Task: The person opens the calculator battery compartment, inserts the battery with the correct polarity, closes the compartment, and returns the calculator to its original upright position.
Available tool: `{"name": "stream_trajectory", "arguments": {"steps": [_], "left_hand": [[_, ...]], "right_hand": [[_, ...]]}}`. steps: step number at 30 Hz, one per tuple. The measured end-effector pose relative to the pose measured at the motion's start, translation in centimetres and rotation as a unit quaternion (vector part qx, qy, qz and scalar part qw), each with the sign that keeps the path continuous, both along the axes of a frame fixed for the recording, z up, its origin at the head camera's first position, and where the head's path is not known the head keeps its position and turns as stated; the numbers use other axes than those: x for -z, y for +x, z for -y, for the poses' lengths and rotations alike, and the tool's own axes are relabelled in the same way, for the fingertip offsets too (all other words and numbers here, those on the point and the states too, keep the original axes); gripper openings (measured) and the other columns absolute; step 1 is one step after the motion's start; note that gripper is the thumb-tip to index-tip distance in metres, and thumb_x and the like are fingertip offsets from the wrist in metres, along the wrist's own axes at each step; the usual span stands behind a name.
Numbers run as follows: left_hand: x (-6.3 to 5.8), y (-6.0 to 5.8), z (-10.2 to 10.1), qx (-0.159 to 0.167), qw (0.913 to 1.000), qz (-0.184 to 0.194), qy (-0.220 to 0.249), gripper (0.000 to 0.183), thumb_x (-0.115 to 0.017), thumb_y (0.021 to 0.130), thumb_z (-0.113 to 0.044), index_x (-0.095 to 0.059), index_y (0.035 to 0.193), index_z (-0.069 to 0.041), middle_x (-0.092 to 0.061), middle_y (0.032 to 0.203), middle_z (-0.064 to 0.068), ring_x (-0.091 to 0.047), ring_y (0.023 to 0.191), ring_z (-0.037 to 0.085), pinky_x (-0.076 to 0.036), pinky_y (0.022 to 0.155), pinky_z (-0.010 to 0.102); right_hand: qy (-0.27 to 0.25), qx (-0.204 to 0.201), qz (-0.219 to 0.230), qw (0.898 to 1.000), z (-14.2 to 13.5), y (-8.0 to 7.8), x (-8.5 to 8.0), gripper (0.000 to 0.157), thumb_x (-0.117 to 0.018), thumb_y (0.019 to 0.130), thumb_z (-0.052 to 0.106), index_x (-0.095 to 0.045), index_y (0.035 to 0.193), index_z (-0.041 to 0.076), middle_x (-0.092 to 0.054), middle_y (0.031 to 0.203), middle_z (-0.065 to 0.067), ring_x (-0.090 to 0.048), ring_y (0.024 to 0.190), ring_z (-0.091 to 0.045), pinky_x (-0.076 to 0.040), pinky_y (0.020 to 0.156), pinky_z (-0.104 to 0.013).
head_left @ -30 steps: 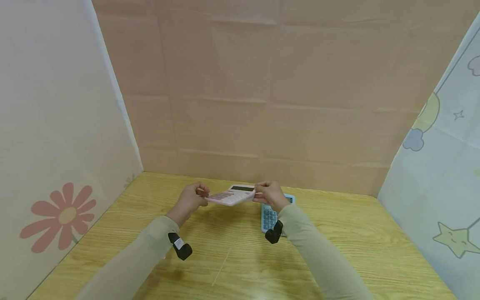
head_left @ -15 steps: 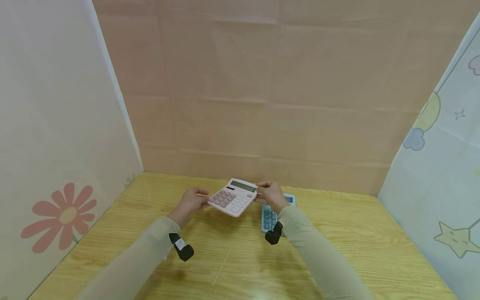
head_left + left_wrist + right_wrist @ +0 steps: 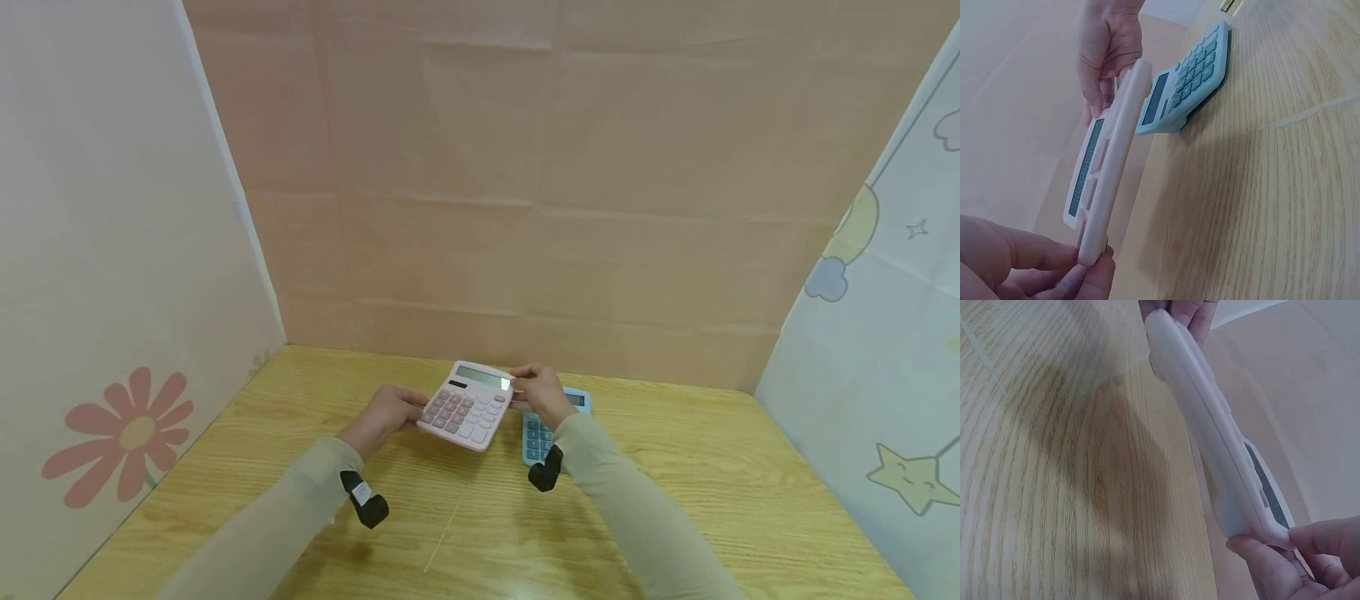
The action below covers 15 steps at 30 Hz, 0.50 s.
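Observation:
A pink calculator [image 3: 467,407] is held above the table, its keys and display facing up toward the head camera. My left hand [image 3: 386,414] pinches its lower left corner; in the left wrist view the thumb and fingers [image 3: 1038,253] grip that edge from both sides. At the upper right corner, my right hand [image 3: 542,393] pinches it, and the right wrist view shows the thumb and fingers [image 3: 1325,540] on either side of the casing. A light blue calculator [image 3: 537,437] lies on the table, partly hidden behind the right hand and wrist.
The wood-grain table [image 3: 675,467] stretches to both sides. A thin pale line [image 3: 444,533] marks its surface in front. A brown paper backdrop [image 3: 480,183] stands behind, with printed panels at left [image 3: 135,250] and right [image 3: 885,317].
The pink calculator has tipped from nearly edge-on so its face now shows to the head camera, its near edge swinging down. My left hand has shifted slightly right; my right hand has barely moved.

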<state>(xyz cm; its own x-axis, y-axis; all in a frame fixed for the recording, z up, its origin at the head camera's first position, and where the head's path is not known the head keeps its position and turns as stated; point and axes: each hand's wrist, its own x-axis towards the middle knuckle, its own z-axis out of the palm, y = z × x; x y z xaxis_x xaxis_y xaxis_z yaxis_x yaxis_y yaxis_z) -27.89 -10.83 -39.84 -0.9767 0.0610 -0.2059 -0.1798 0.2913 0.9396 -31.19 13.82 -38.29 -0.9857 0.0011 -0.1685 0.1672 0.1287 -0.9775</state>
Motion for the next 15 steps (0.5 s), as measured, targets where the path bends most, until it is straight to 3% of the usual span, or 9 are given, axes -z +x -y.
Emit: {"name": "stream_trajectory", "arguments": {"steps": [6, 10, 15], "left_hand": [[0.06, 0.12, -0.11, -0.006, 0.9999, 0.008, 0.001, 0.030, -0.058, 0.085, 0.011, -0.064, 0.114, 0.010, -0.069, 0.105, 0.020, -0.064, 0.076, 0.013, -0.056, 0.079, 0.035], [0.16, 0.21, -0.15, -0.003, 0.9999, 0.009, 0.006, 0.031, -0.057, 0.085, 0.012, -0.062, 0.115, 0.011, -0.068, 0.103, 0.021, -0.065, 0.077, 0.014, -0.056, 0.081, 0.037], [0.63, 0.21, -0.35, -0.004, 0.9999, 0.009, 0.005, 0.032, -0.056, 0.084, 0.013, -0.062, 0.115, 0.011, -0.068, 0.100, 0.020, -0.064, 0.075, 0.014, -0.056, 0.080, 0.038]], "right_hand": [[-0.003, 0.004, -0.003, 1.000, 0.03, -0.13, 0.24, 0.027, -0.051, 0.097, 0.000, -0.051, 0.123, -0.008, -0.054, 0.119, -0.026, -0.068, 0.091, -0.031, -0.054, 0.087, -0.043], [-0.005, 0.009, 0.000, 1.000, 0.09, -0.35, 0.41, 0.028, -0.051, 0.098, 0.002, -0.052, 0.125, -0.008, -0.055, 0.122, -0.027, -0.067, 0.101, -0.036, -0.055, 0.085, -0.040], [-0.008, 0.012, 0.003, 1.000, 0.13, -0.68, 0.69, 0.030, -0.052, 0.098, 0.003, -0.052, 0.126, -0.008, -0.054, 0.123, -0.026, -0.066, 0.101, -0.033, -0.055, 0.085, -0.038]]}}
